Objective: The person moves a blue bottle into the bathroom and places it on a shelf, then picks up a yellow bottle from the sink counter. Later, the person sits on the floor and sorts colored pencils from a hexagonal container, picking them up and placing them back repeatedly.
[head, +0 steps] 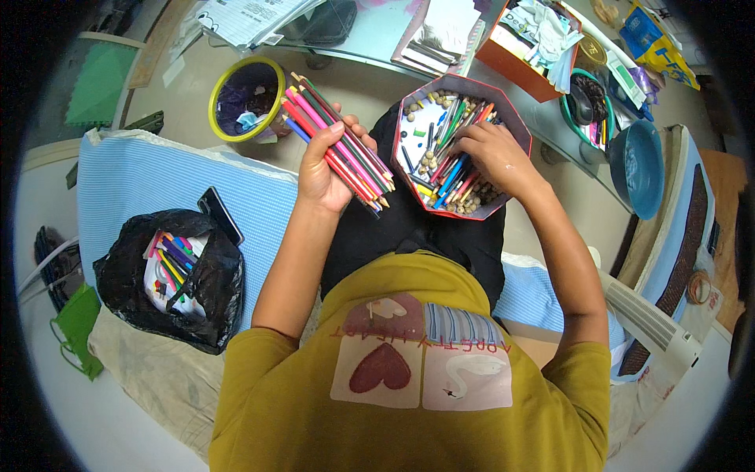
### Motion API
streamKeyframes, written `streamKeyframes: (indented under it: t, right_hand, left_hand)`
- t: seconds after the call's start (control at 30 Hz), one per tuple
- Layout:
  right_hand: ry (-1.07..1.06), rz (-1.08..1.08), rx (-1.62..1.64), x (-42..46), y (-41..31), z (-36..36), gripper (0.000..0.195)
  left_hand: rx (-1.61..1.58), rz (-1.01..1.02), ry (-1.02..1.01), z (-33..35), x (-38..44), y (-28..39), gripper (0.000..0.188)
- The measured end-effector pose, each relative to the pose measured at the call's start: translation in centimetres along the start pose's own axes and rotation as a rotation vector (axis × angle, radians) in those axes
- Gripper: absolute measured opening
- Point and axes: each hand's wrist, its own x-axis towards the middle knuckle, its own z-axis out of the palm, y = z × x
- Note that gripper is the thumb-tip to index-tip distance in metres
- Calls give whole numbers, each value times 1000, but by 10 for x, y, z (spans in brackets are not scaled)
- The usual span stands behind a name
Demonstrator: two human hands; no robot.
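My left hand (333, 159) is closed round a bundle of colored pencils (348, 141), mostly pink, red and dark ones, with a blue one at the edge. To its right, an octagonal box (519, 118) with a red rim rests on my lap. Inside the box lie loose pencils (451, 177), pens, round beads (466, 203) and small bits. My right hand (492, 153) reaches into it from the right, fingers bent down on the pencils. Its fingertips are hidden, so I cannot tell if they grip one.
A black plastic bag (124, 283) holding pens stands on the blue cushion (130, 177), beside a phone (221, 215). A yellow-rimmed bin (218, 124) is on the floor. The glass table (377, 29) carries papers, an orange box (519, 71), a teal basket (569, 118) and a blue bowl (637, 171).
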Motion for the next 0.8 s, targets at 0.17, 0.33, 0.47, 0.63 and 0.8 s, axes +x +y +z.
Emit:
streamKeyframes:
  t: [0.17, 0.33, 0.47, 0.63, 0.8]
  right_hand:
    - [55, -31, 17, -12, 9, 1, 17]
    - [-13, 2, 9, -15, 3, -14, 17]
    - [25, -47, -18, -19, 8, -11, 21]
    - [-18, -37, -49, -17, 2, -14, 44]
    - [-113, -63, -121, -4, -6, -6, 63]
  left_hand:
    - [-9, -26, -6, 1, 0, -4, 33]
    - [-3, -20, 7, 2, -3, -4, 35]
    - [-8, -18, -6, 2, -3, -4, 36]
    - [-26, -25, -10, 4, -6, -3, 36]
    - [-36, -41, -17, 1, -6, -4, 36]
